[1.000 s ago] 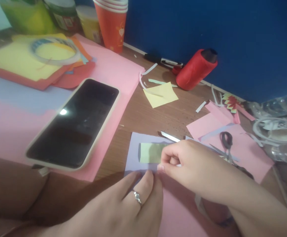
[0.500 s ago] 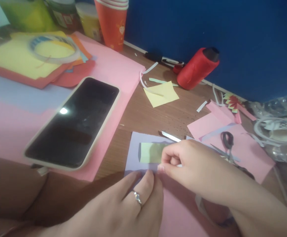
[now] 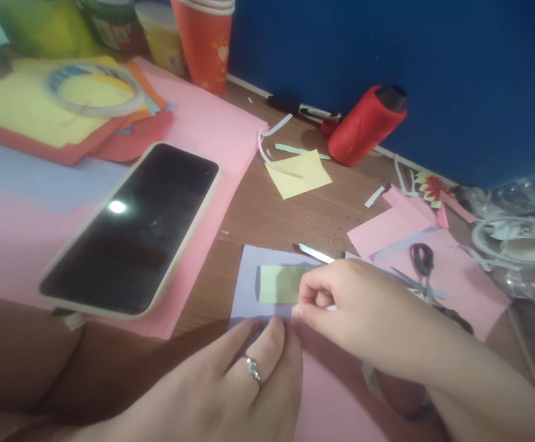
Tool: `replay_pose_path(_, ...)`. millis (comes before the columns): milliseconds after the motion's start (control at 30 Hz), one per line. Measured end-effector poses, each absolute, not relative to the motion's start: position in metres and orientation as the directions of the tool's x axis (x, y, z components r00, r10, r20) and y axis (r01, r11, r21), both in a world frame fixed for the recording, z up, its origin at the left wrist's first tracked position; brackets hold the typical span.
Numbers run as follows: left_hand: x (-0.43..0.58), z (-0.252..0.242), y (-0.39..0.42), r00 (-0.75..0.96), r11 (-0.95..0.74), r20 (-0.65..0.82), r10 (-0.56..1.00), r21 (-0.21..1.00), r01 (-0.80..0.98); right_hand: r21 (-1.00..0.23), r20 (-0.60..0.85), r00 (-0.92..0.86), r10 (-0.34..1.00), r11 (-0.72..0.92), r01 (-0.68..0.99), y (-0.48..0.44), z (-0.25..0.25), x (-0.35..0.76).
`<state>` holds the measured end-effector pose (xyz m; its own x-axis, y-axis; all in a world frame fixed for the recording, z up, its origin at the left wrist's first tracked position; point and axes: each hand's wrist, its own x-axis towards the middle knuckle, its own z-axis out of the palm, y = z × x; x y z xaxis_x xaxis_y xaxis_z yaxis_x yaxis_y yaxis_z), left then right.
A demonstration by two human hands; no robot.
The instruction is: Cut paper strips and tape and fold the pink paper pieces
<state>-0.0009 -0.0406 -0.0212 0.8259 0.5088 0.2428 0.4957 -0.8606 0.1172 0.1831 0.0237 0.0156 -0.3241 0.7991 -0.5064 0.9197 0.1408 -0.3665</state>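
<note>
The right hand [image 3: 341, 301] was curled over the near middle of the desk, thumb and forefinger pinched shut on the right end of a small green paper strip [image 3: 279, 284]. That strip lay flat on a lilac paper square [image 3: 249, 288], which sat on the bare wooden desk [image 3: 290, 215] just right of the phone. The left hand [image 3: 230, 387] came in low from the near edge, palm down, fingers stretched out flat and holding nothing; its fingertips [image 3: 274, 325] pressed on the near edge of the lilac square, right up against the right thumb. A ring [image 3: 251, 366] showed on one finger.

Behind the right hand, a metal blade tip [image 3: 316, 252] poked out, touching the far edge of the lilac square. Small black-handled scissors [image 3: 423, 261] rested on pink paper pieces [image 3: 456, 282] to the right. The phone [image 3: 132, 230], screen dark, lay on a big pink sheet [image 3: 212, 129] to the left. Farther back sat a yellow paper scrap [image 3: 299, 174], a red thread spool [image 3: 364, 126] on its side, and a black marker [image 3: 302, 110] against the blue wall [image 3: 387, 49]. At the far left, a tape roll [image 3: 92, 91] lay on stacked coloured sheets [image 3: 28, 116], with orange paper cups [image 3: 203, 40] behind them.
</note>
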Motion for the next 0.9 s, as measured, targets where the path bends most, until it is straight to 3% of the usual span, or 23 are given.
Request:
replay_pose_path(467, -0.001, -0.026, -0.042, 0.827, -0.861, 0.244, 0.507, 0.088, 0.502, -0.320, -0.454, -0.286, 0.844, 0.145, 0.936, 0.020, 0.017, 0.179)
replay_pose_path(667, 0.000, -0.022, -0.041, 0.824, -0.856, 0.238, 0.513, 0.082, 0.510, -0.402, -0.538, -0.283, 0.794, 0.054, 0.914, 0.019, 0.022, 0.184)
replay_pose_path(800, -0.001, -0.015, -0.033, 0.851, -0.880, 0.226, 0.474, 0.152, 0.450, -0.414, -0.517, -0.280, 0.809, 0.050, 0.909, 0.017, 0.025, 0.186)
replay_pose_path(900, -0.005, -0.005, -0.022, 0.828, -0.826, 0.172, 0.534, 0.316, 0.467, -0.449, -0.508, -0.301, 0.807, 0.050, 0.892, 0.015, 0.029, 0.188)
